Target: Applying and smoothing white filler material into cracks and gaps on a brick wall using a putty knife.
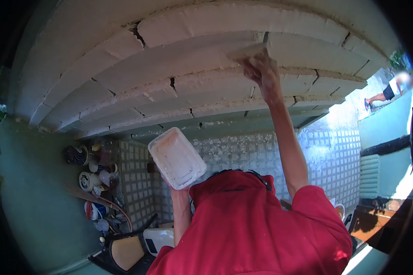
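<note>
My left hand (176, 193) holds up a whitish rectangular plastic tub (175, 156) from below. White paste coats the tub's inside, and most of that hand is hidden beneath it. My right hand (265, 73), at the end of a raised arm, is closed on a flat pale scraper (246, 52). Motion blurs the scraper, which is at the stepped white surface (206, 52); whether it touches cannot be made out. Dark gaps and ragged joints run across that surface's long curved-looking tiers.
Buckets and tubs (88, 181) crowd the left side by a green wall (36, 183). A chair (126, 252) stands at the lower left. Beneath me lies a checkered tile floor (234, 151) spotted with white. Another person (386, 93) is far off at right.
</note>
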Tool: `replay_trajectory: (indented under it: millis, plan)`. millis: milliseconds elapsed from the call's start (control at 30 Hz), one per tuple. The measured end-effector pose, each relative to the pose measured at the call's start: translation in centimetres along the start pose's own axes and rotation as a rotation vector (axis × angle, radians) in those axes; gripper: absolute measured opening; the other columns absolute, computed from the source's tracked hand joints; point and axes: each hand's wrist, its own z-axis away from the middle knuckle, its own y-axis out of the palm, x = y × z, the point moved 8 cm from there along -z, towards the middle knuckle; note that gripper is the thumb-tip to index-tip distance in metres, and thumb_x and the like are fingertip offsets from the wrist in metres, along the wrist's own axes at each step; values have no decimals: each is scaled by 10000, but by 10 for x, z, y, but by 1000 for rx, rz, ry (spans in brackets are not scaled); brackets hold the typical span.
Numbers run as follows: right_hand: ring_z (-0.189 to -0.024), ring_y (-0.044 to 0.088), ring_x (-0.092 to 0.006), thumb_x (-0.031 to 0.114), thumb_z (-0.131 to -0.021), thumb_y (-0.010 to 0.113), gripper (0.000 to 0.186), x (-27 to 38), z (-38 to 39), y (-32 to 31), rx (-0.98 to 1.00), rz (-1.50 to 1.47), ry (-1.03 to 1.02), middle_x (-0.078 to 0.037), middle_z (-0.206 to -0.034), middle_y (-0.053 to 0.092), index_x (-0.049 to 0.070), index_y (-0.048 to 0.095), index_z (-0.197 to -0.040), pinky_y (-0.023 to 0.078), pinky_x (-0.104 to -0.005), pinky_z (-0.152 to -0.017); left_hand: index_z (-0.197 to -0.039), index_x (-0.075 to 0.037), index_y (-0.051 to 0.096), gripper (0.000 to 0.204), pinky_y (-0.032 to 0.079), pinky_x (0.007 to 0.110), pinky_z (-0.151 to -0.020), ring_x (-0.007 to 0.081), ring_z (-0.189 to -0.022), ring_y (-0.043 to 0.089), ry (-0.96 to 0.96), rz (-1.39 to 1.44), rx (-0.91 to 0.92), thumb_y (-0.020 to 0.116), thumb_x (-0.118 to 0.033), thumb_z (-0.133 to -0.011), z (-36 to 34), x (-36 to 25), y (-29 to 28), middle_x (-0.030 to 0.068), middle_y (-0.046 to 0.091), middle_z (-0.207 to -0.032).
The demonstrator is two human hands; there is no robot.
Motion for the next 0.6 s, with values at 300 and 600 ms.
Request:
replay_trajectory:
  millis: [300,600]
  plan:
    - [-1093,577,-293,-67,-767,650,591,4,41,-2,-298,1118,-709,-102,-1177,614,136,638,-1322,451,-387,-927,-1530,-198,343,593,419,512,-1110,296,-1369,459,50,-13,-94,360,-513,-1027,6,-12,-23,47,426,-1537]
    - [-1251,524,-259,-11,-678,709,631,8,25,45,-298,1271,-1026,-19,-1295,615,157,665,-1284,319,-457,-1084,-1516,-197,368,594,436,507,-1094,294,-1343,490,50,-47,-148,370,-526,-1021,12,-20,-33,45,466,-1509]
